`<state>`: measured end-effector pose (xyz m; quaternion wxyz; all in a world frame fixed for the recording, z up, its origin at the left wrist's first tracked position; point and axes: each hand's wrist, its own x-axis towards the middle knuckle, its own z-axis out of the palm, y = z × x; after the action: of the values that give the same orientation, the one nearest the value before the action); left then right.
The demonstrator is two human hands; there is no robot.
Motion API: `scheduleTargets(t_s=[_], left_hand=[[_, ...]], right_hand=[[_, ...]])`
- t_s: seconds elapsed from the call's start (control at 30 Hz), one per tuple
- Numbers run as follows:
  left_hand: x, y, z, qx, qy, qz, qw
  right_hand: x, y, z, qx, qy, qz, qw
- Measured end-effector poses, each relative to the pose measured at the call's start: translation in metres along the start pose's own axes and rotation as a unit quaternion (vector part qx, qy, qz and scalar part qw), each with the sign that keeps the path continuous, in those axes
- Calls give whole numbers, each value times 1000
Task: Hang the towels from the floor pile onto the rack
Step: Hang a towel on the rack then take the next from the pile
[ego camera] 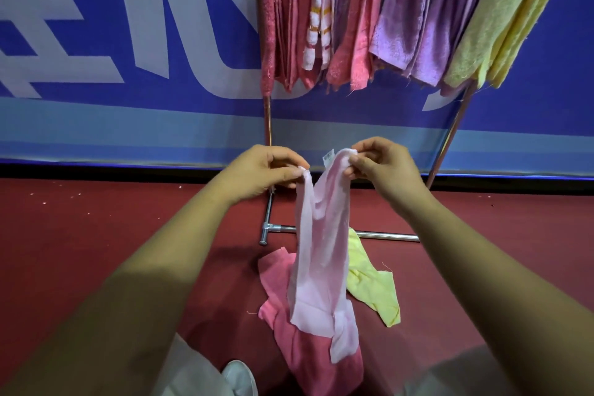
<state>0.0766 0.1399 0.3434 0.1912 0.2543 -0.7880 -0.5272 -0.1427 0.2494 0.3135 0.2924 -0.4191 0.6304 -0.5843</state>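
"Two towels lay nearest the person on the red floor (96, 228), didn't they?"

"Yes, beside a white shoe (239, 376): a deep pink towel (305, 350) spread out, and a yellow towel (369, 283) crumpled just to its right."

"And the one being handled?"

"A pale pink towel (321, 251). It hung in front of the person with its long axis upright, top edge up at the hands and lower end pointing down over the deep pink towel. Whether it touched that one, I could not tell."

"How was it held?"

"The left hand (263, 170) pinched one end of the top edge between thumb and curled fingers. The right hand (385, 167) pinched the other end the same way, beside a small white label (328, 158). The hands were near each other, so the cloth sagged between them in a narrow fold."

"What stood beyond?"

"The rack's base bar (385, 236) lay across the floor behind the towel, with an upright post (267, 119) at the left and a slanted post (450, 138) at the right. Higher up, towels hung lengthwise downward: deep pink ones (283, 16) at the left, then a white striped one (319, 19), purple ones (405, 10), and yellow ones (508, 16) farthest right. A blue banner (128, 42) with large pale lettering covered the wall behind."
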Motion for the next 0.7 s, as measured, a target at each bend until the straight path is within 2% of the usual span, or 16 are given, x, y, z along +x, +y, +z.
scheduleTargets(t_s=[0.17,0.23,0.37,0.5,0.6,0.7], left_hand=[[8,-1,9,139,55,90,985],[10,0,12,125,79,108,983],[11,5,17,32,94,75,992],[10,6,19,34,109,71,991],[10,7,18,45,82,56,994],[9,-4,10,183,-15,13,983]], right_hand=[[-9,-9,17,-14,-44,-40,998],[-13,-11,21,-19,-70,-51,996],[-19,-16,25,-57,-133,-60,988],[-20,-17,28,-81,-144,-72,984],[-19,-15,29,-65,-122,-81,987],[-14,-18,23,6,-81,-62,995]])
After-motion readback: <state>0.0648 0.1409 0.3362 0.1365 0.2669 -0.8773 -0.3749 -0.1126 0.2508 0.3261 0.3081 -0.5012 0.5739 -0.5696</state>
